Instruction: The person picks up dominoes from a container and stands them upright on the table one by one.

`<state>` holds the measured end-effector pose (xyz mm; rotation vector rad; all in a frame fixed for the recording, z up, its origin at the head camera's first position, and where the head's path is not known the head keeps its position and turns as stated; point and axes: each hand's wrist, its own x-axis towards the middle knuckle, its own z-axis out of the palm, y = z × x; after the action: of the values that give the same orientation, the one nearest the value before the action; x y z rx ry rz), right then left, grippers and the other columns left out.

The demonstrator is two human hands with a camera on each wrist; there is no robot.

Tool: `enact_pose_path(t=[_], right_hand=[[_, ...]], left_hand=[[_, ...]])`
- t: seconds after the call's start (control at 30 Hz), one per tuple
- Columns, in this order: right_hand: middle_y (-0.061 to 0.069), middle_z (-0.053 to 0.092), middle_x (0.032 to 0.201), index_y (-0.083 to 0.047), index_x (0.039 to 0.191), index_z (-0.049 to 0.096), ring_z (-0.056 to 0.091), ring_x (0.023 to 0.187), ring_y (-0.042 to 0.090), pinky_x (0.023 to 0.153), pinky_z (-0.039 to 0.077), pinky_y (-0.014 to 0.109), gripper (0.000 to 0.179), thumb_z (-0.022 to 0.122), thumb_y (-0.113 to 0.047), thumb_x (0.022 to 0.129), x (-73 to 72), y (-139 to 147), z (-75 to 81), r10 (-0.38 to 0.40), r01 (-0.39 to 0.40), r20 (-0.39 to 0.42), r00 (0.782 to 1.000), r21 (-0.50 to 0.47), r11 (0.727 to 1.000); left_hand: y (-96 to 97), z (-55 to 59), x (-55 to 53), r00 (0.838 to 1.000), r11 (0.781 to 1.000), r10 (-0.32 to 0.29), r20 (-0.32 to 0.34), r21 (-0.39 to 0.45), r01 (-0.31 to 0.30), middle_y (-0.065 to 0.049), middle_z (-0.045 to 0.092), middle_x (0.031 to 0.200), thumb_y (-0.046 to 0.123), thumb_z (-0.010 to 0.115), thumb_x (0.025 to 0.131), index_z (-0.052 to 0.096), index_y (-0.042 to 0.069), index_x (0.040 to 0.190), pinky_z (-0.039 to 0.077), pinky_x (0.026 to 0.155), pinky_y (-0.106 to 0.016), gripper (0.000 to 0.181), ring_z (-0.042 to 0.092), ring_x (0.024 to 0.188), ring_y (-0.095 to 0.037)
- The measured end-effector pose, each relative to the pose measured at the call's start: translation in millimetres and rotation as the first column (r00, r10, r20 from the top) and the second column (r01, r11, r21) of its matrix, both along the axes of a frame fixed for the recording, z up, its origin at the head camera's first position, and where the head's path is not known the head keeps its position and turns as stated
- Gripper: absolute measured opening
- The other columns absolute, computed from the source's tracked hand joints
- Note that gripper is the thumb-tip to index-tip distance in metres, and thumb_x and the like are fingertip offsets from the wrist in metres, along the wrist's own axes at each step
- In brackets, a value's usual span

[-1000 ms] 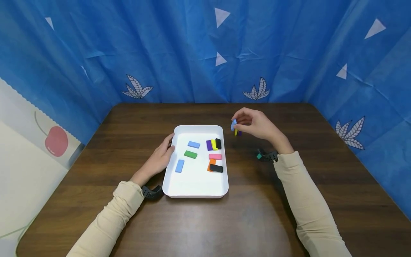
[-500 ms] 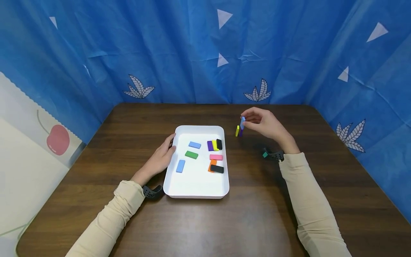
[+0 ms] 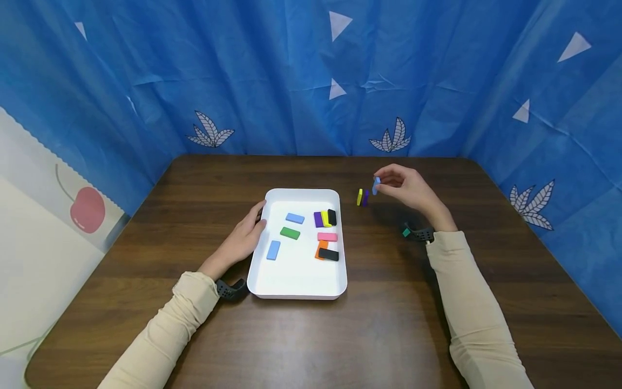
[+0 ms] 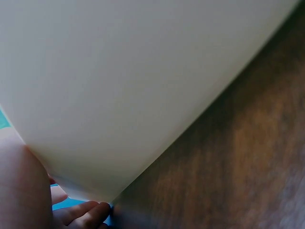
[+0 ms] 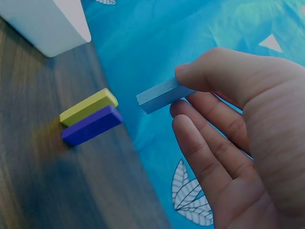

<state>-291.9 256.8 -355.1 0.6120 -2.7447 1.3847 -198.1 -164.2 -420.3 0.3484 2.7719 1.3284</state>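
Observation:
My right hand (image 3: 405,186) pinches a light blue domino block (image 5: 161,94) between thumb and fingers, above the table. Just left of it, a yellow block (image 3: 359,197) and a purple block (image 3: 366,198) stand upright side by side, with a narrow gap between them. On the other side, my left hand (image 3: 243,233) rests against the left wall of a white tray (image 3: 296,289), thumb and fingertips at its rim. The left wrist view shows the tray's outer wall (image 4: 109,95) up close, with part of the hand hidden.
Inside the tray lie several flat blocks, among them a green one (image 3: 290,233), a pink one (image 3: 327,236) and a black one (image 3: 328,254) overlapping an orange one (image 3: 320,248). A blue curtain (image 3: 272,81) hangs behind the wooden table (image 3: 311,340).
My right hand has moved rightward with the light blue block, past the standing yellow and purple blocks, which now show fully. The left hand and tray stay in place.

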Motion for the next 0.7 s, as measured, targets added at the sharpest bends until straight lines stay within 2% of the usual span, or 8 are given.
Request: enact_pose_path(t=[0.23,0.43,0.7], right_hand=[[0.016,0.069,0.127,-0.008,0.135,0.063,0.066,0.114,0.026,0.087,0.051,0.017,0.041,0.074,-0.023,0.098,-5.5,5,-13.6,-0.023,0.023,0.038,0.999,0.008,1.000],[0.013,0.069,0.124,-0.010,0.132,0.065,0.066,0.112,0.025,0.089,0.052,0.020,0.037,0.073,-0.023,0.098,-8.0,7,-24.2,-0.021,0.021,0.050,0.999,0.007,1.000],[0.013,0.068,0.125,-0.009,0.129,0.065,0.065,0.114,0.027,0.100,0.055,0.044,0.035,0.073,-0.022,0.098,-12.0,7,-35.5,-0.029,0.027,0.057,0.998,0.040,0.999]], left_hand=[[0.8,1.1,0.2,1.000,1.000,0.006,-0.002,-0.002,-0.006,-0.023,0.028,0.166,0.024,0.036,0.112,0.015,0.009,0.166,0.029,0.121,-0.056,0.059,0.033,0.151,-0.038],[0.7,0.9,0.8,1.000,1.000,0.004,-0.011,0.003,-0.004,-0.024,0.029,0.165,0.021,0.036,0.112,0.016,0.007,0.165,0.029,0.121,-0.056,0.059,0.034,0.151,-0.039],[0.3,0.4,-0.6,1.000,1.000,0.003,-0.010,0.002,-0.003,-0.023,0.031,0.165,0.022,0.036,0.112,0.016,0.009,0.166,0.030,0.121,-0.055,0.060,0.035,0.150,-0.037]])
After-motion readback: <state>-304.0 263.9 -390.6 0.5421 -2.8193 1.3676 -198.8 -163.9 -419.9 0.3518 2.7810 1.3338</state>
